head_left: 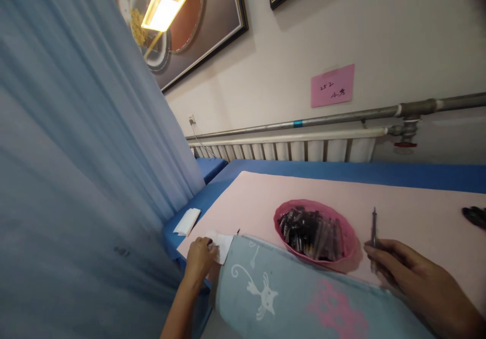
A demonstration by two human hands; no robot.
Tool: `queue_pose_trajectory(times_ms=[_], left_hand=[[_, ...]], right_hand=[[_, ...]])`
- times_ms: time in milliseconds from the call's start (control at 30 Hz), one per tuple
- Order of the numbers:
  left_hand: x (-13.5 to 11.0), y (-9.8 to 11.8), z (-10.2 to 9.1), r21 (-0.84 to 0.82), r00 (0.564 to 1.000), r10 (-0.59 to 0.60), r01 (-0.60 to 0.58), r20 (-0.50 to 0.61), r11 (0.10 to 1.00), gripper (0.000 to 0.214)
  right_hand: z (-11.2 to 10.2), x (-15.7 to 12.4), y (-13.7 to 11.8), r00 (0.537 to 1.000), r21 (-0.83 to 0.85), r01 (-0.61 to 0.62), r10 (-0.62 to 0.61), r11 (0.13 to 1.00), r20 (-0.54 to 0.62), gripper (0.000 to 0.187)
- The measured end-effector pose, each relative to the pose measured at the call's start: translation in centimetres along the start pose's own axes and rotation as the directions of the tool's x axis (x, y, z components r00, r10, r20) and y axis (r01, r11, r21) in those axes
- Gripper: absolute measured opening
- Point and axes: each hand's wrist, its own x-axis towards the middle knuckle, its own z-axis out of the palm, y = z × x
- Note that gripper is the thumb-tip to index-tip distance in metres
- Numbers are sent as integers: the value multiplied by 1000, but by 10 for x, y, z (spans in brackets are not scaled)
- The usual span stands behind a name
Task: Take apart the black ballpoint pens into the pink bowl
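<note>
My right hand [415, 278] is closed around a pen [374, 227] held upright, its narrow tip pointing up, to the right of a pink basket [355, 253]. Dark pens and clear pen parts [309, 232] fill the basket. At the table's left side my left hand [200, 259] has its fingers drawn together over a white sheet of paper [224, 245]. A small dark thing shows at its fingertips, too small to name. A light-blue cloth [288, 298] with a white cat print lies in front of the basket, covering the near edge.
A pale pink sheet [261, 192] covers much of the blue tabletop [341, 172]. Folded white paper [187, 221] lies at the left corner, and a black object [474, 216] at the far right. A blue curtain [87, 152] hangs close on the left. A radiator [299, 150] and pipe run behind.
</note>
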Motion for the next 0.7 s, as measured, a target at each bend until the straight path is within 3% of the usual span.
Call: queue_pose_trajectory(times_ms=[67,133,333,433,567,633,700], left_hand=[[4,3,4,42,999,-14,12,35,999,24],[5,5,8,72,998,-39,35,51,997,28],[6,12,13,33,992,-126,125,26,992,18],[5,16,12,-85,989,-150,150,5,985,5],[-1,20,1,-350,984,-176,153,-36,924,12],[-8,26,-6,-500,984,-176,134,-37,855,15],[-21,40,-10,-626,988,-154,104,-27,773,18]], right_hand=[[0,0,2,996,60,-59,55,996,68,35],[-2,-2,4,996,77,-76,71,994,60,36],[-7,-10,-1,993,76,-1,-8,997,119,29],[-8,-9,-1,994,106,27,-38,994,104,24],[-8,-14,1,990,169,42,-64,985,128,23],[-4,-28,0,976,206,25,-68,978,207,24],[3,-52,-3,934,255,-3,-89,967,347,27]])
